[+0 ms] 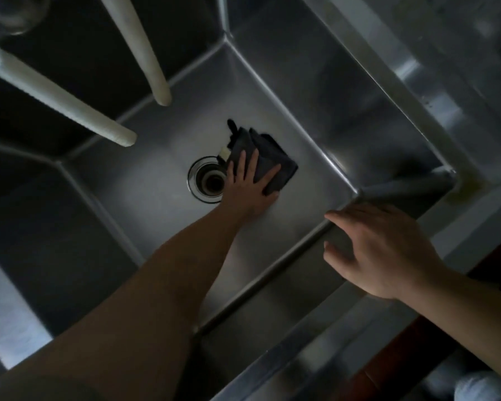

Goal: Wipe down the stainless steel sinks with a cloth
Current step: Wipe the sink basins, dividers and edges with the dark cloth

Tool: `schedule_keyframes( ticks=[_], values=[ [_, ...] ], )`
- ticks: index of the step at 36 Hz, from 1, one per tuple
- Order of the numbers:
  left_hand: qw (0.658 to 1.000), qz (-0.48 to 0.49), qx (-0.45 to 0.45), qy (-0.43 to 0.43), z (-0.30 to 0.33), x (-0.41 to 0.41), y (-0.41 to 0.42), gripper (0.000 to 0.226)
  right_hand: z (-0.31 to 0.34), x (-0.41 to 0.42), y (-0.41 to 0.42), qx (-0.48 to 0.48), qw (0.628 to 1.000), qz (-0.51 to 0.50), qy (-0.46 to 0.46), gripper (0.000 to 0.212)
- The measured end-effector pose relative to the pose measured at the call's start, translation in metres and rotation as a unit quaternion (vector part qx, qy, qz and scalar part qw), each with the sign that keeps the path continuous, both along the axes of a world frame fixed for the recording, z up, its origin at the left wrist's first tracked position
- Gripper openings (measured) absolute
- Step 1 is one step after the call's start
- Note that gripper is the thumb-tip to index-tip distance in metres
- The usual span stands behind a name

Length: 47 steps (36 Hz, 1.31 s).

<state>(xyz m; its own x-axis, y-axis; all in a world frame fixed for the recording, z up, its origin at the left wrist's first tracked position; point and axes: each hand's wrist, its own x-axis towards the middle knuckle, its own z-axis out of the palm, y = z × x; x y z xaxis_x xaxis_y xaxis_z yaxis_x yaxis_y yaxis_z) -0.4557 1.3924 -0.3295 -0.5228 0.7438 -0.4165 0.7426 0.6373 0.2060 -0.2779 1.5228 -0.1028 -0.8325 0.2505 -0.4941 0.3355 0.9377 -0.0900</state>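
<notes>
Left hand (248,185) lies flat, fingers straight and spread, pressing a dark cloth (275,157) onto the floor of the sink (315,91), just right of the drain (207,180). The flat palm likely spreads pressure for wiping. Right hand (382,250) is open, fingers splayed at the sink's near edge, probably bracing the reach; contact unclear. Two pale hoses (145,50) hang far left, apart from the cloth.

Two hands, the left hand (248,185) and right hand (379,253), two white hoses (61,96) (139,44), one cloth (275,157), one drain (207,180).

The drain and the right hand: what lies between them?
Head view: the left hand pressing the dark cloth, then bare sink floor and the rim.
</notes>
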Motion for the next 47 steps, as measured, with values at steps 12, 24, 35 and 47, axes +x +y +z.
schedule_keyframes(
  ticks=[12,24,35,47],
  values=[
    [0.968,0.216,-0.122,0.035,0.011,0.008,-0.185,0.07,0.015,-0.008,-0.003,0.001,0.999,0.01,-0.044,0.059],
    [0.856,0.511,-0.037,-0.071,-0.006,-0.093,-0.027,0.089,0.016,-0.013,-0.001,-0.028,0.997,-0.004,-0.072,0.048],
    [0.985,-0.16,0.045,0.036,-0.009,-0.048,0.038,0.063,0.019,-0.014,0.0,-0.043,0.995,-0.022,-0.087,0.046],
    [0.966,0.201,-0.145,-0.078,0.042,-0.186,0.108,0.081,0.008,-0.012,0.002,-0.041,0.996,-0.034,-0.064,0.04]
  ],
)
